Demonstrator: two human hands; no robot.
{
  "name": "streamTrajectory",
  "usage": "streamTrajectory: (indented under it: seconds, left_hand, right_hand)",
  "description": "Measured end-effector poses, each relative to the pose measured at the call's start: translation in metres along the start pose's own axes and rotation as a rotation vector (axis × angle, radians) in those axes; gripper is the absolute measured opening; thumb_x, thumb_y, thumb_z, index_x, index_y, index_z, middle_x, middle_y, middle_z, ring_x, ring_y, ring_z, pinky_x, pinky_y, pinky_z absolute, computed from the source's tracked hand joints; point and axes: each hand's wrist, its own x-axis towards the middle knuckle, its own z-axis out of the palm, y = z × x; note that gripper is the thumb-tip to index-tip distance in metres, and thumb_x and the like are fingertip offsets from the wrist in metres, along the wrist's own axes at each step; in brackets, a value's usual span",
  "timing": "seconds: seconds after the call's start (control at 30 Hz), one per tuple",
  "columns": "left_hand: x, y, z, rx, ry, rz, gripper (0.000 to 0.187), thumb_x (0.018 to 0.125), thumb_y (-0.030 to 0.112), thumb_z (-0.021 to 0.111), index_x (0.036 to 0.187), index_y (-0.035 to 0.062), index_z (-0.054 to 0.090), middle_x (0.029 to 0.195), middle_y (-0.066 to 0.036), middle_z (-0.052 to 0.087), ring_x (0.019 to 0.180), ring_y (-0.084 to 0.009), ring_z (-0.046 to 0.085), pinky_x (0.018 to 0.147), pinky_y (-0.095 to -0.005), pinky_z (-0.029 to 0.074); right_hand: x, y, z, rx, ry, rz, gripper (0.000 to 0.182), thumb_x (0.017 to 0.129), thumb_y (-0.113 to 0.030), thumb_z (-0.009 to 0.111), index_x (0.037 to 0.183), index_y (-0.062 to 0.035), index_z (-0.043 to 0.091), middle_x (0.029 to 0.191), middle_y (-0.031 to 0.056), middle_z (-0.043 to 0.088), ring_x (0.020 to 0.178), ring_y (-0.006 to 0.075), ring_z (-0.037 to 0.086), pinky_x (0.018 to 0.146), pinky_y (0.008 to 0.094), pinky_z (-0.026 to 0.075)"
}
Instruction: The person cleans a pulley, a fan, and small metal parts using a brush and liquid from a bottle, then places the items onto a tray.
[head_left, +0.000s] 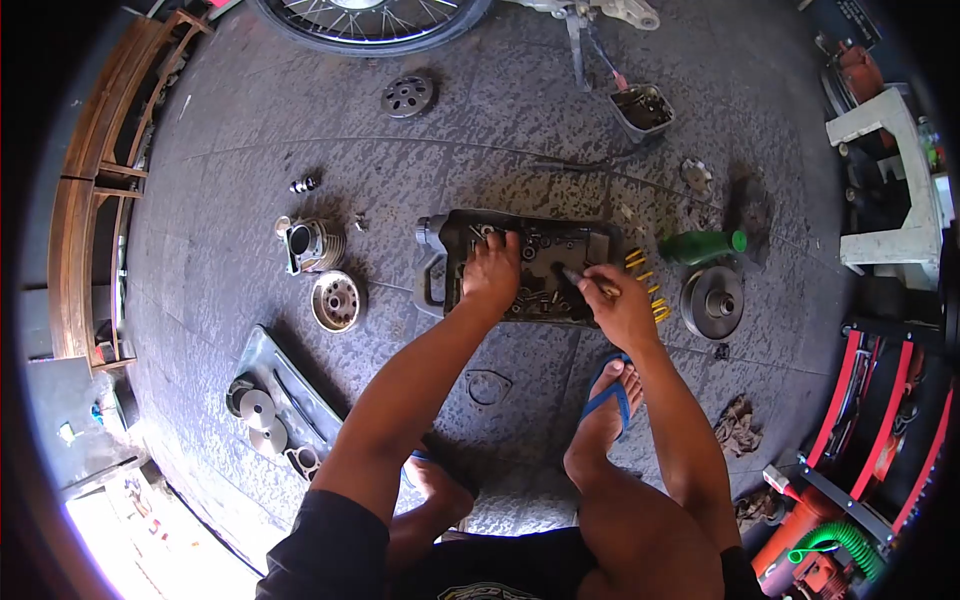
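Note:
A black plastic jug cut open as a tray (pixel 436 280) lies on the floor in front of me, with dark liquid and several small metal parts inside. My left hand (pixel 490 272) reaches into its left half, fingers spread and pointing down among the parts; the fingertips are partly hidden. Over the right half, my right hand (pixel 622 305) is closed around the handle of a small brush (pixel 574 277), whose dark head points left into the tray. A yellow coil spring (pixel 638 262) lies just beyond the tray's right end, close to my right hand.
Left of the tray are an engine cylinder (pixel 318 244) and a round metal drum (pixel 338 302). Right of it lie a green bottle (pixel 700 247) and a clutch-like disc (pixel 712 304). A container of dark liquid (pixel 641 110) and a spoked wheel (pixel 370 25) are farther off.

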Motion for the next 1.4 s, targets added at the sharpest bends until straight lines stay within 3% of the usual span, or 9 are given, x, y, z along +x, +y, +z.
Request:
streamTrajectory:
  seconds: [0.2,0.37,0.43,0.53,0.73,0.87,0.93,1.2,1.4]
  left_hand:
    - [-0.005,0.013,-0.004,-0.177,-0.097,-0.082,0.030,0.096,0.022,0.050,0.117,-0.0002,0.051,0.107,-0.026,0.061,0.088,-0.0459,0.067,0.077,-0.0521,0.057]
    - [-0.002,0.010,0.036,-0.029,0.074,0.075,0.032,0.101,0.031,0.044,0.103,0.0015,0.055,0.079,-0.018,0.065,0.078,-0.0363,0.070,0.069,-0.0473,0.057]
    - [0.005,0.004,0.019,-1.631,-0.502,-0.738,0.043,0.102,0.041,0.042,0.100,0.0014,0.058,0.071,-0.014,0.062,0.069,-0.0257,0.067,0.063,-0.0390,0.055]
    - [-0.001,0.006,0.015,-1.495,-0.483,-0.661,0.031,0.099,0.034,0.052,0.107,0.0072,0.065,0.074,-0.016,0.065,0.082,-0.0319,0.070,0.068,-0.0428,0.055]
    - [-0.020,0.037,-0.011,-0.401,0.103,-0.139,0.050,0.089,0.029,0.067,0.133,0.0074,0.056,0.111,-0.023,0.066,0.095,-0.0351,0.068,0.083,-0.0451,0.055]
    - [-0.031,0.056,-0.029,-0.323,-0.074,-0.256,0.045,0.087,0.023,0.065,0.128,0.0068,0.056,0.121,-0.024,0.059,0.111,-0.0438,0.061,0.094,-0.0488,0.051]
    - [-0.035,0.048,-0.027,-0.398,-0.050,-0.253,0.046,0.086,0.018,0.066,0.128,0.0063,0.055,0.120,-0.024,0.060,0.111,-0.0435,0.059,0.096,-0.0498,0.049]
    - [-0.044,0.026,-0.036,-0.031,-0.219,-0.420,0.091,0.075,0.016,0.076,0.148,0.0000,0.024,0.122,-0.031,0.048,0.112,-0.0517,0.051,0.097,-0.0475,0.052]
    - [-0.040,-0.009,-0.014,-0.544,0.061,-0.222,0.075,0.080,0.008,0.068,0.145,0.0008,0.034,0.131,-0.031,0.046,0.119,-0.0478,0.051,0.102,-0.0483,0.047]
  right_hand:
    - [-0.019,-0.008,0.010,-0.299,0.008,-0.043,0.023,0.092,-0.024,0.065,0.105,-0.0056,0.069,0.084,0.0187,0.071,0.078,0.0398,0.069,0.070,0.0436,0.054]
    - [-0.011,-0.024,0.021,0.455,-0.051,0.297,0.021,0.091,-0.021,0.067,0.102,-0.0032,0.069,0.080,0.0175,0.070,0.071,0.0321,0.071,0.064,0.0388,0.055]
    - [-0.008,-0.027,0.016,0.721,-0.098,0.456,0.020,0.091,-0.021,0.068,0.100,-0.0024,0.069,0.081,0.0170,0.071,0.070,0.0296,0.071,0.063,0.0373,0.054]
    - [-0.002,-0.007,0.009,0.520,-0.013,0.391,0.020,0.096,-0.019,0.063,0.099,0.0010,0.068,0.075,0.0053,0.068,0.059,0.0118,0.064,0.050,0.0244,0.048]
    - [-0.025,-0.026,-0.019,-0.482,-0.005,0.082,0.019,0.087,-0.018,0.067,0.083,0.0004,0.067,0.071,0.0207,0.067,0.070,0.0416,0.067,0.061,0.0411,0.054]
    - [-0.023,-0.007,0.006,-0.264,0.022,0.027,0.019,0.090,-0.018,0.067,0.084,-0.0001,0.065,0.070,0.0173,0.068,0.060,0.0346,0.068,0.056,0.0385,0.054]
    - [-0.017,-0.009,0.012,0.567,-0.046,0.478,0.016,0.095,-0.016,0.064,0.091,-0.0009,0.066,0.071,0.0106,0.069,0.056,0.0213,0.066,0.054,0.0316,0.053]
    - [-0.023,-0.002,0.013,-0.292,0.056,-0.095,0.019,0.097,-0.018,0.062,0.096,0.0010,0.066,0.073,0.0066,0.068,0.061,0.0129,0.065,0.054,0.0280,0.050]
    - [-0.022,-0.012,0.027,0.386,-0.025,0.170,0.018,0.095,-0.016,0.064,0.098,0.0010,0.067,0.073,0.0059,0.068,0.060,0.0110,0.064,0.055,0.0255,0.052]
